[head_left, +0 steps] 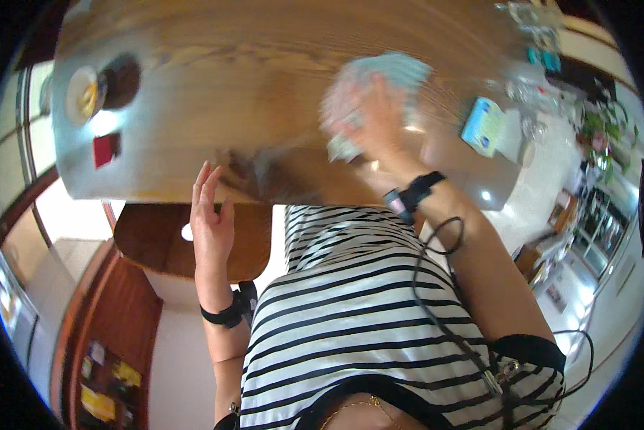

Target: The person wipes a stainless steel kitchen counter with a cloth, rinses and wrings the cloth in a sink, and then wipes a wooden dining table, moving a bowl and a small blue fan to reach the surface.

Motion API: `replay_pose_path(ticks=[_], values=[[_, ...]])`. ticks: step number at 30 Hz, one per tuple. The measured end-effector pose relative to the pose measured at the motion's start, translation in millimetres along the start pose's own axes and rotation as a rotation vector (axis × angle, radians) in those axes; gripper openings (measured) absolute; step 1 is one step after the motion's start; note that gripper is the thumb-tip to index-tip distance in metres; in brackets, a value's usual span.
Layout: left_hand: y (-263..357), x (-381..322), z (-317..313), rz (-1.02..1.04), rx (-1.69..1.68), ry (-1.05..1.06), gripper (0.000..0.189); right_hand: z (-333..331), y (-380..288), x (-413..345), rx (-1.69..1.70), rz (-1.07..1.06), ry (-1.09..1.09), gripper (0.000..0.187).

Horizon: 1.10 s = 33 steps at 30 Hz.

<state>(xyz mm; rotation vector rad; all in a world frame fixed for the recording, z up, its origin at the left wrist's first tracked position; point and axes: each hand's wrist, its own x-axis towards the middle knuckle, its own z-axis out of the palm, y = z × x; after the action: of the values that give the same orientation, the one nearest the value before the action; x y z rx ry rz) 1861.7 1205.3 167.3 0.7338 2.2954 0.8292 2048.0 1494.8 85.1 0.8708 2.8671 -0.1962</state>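
Note:
My right hand (378,121) lies on a pink and light-blue cloth (400,67) on the wooden tabletop (220,97). Both the hand and the cloth are blurred, and whether the fingers grip the cloth or only press on it does not show. At the near edge of the table my left hand (212,209) is raised, its fingers apart and nothing in it. A black strap goes round each wrist, and a dark cable hangs beside my right arm.
A bowl with yellow contents (87,98) and a small red box (103,151) are at the table's left. Towards its right end sits a blue and green tissue pack (480,126). A dark wooden chair (193,242) stands below the near edge, left of my body.

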Motion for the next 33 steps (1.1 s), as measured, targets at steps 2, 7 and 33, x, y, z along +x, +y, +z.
replay_pose_path(ticks=[2, 7, 33], values=[[23, 11, 23, 0.135, 0.034, -0.023, 0.055, -6, -6, -33, 0.159, -0.326, -0.079, 0.077], [80, 34, 61, 0.249, 0.162, -0.135, 0.052, 19, 82, -121, 0.269, -0.527, -0.058, 0.066], [430, -2, 514, 0.345, -0.089, -1.036, 0.058, 26, 472, -355, 0.128, 0.515, 0.251, 0.084]])
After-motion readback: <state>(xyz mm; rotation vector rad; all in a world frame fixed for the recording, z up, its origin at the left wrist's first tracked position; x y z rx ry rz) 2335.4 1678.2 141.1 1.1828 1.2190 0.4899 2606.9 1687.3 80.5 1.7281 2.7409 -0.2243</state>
